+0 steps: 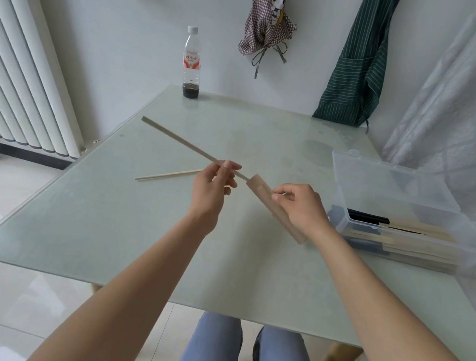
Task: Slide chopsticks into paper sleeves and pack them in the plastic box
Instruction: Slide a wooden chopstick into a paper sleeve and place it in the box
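Feeding chopstick (181, 141) into sleeve (262, 190): left hand (215, 183) pinches the stick, right hand (300, 206) grips the sleeve. Advise keeping both aligned, mouth open.

Both bare forearms reached forward from the near edge of the table (42, 230) and converged over its middle, held up clear of the glass. The left hand (213, 183) was raised with its back toward the camera, wrist bent slightly, thumb and fingertips pinching a chopstick (187, 145) while the other fingers curled loosely below. The right hand (300, 205) sat just to the right of the left and a little nearer the table's right side, knuckles up, thumb and forefinger pinching a paper sleeve (268, 196), the remaining fingers folded around it. The two hands were close together but apart. Below the table's near edge, two knees in blue jeans showed.
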Action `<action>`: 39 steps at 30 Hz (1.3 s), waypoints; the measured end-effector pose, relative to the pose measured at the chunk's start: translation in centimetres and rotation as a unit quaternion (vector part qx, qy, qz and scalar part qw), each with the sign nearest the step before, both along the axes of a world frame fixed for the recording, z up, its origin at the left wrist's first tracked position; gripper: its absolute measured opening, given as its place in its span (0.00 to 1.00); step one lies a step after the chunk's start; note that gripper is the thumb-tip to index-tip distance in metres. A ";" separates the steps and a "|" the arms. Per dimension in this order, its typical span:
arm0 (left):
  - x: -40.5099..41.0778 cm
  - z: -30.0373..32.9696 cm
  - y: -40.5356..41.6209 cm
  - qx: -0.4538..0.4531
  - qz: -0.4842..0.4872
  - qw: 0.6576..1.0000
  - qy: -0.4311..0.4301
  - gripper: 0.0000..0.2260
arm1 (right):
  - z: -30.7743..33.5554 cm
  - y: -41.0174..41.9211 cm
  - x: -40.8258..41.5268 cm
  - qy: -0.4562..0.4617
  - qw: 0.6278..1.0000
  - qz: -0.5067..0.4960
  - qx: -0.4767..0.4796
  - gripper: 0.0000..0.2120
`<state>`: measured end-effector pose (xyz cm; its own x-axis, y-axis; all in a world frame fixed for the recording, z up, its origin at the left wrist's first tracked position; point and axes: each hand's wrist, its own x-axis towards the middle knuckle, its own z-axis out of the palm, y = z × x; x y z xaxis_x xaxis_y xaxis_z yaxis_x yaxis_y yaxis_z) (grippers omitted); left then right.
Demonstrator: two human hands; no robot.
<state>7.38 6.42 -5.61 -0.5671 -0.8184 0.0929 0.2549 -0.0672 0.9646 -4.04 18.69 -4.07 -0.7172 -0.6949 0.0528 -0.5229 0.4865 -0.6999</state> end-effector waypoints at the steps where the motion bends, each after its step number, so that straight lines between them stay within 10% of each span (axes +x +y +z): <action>1: 0.0 0.0 0.0 0.012 0.004 1.000 0.007 0.12 | 0.0 0.0 0.0 0.002 1.000 -0.003 0.000 0.08; 39: -0.5 -0.6 0.5 0.023 0.003 1.000 0.002 0.05 | 0.1 0.9 -0.3 -0.038 0.996 0.061 -0.044 0.07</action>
<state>6.92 6.95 -6.18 -0.5626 -0.8248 0.0566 0.2585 -0.1104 0.9597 -4.33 19.62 -3.97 -0.6322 -0.7720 0.0662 -0.5179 0.3575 -0.7771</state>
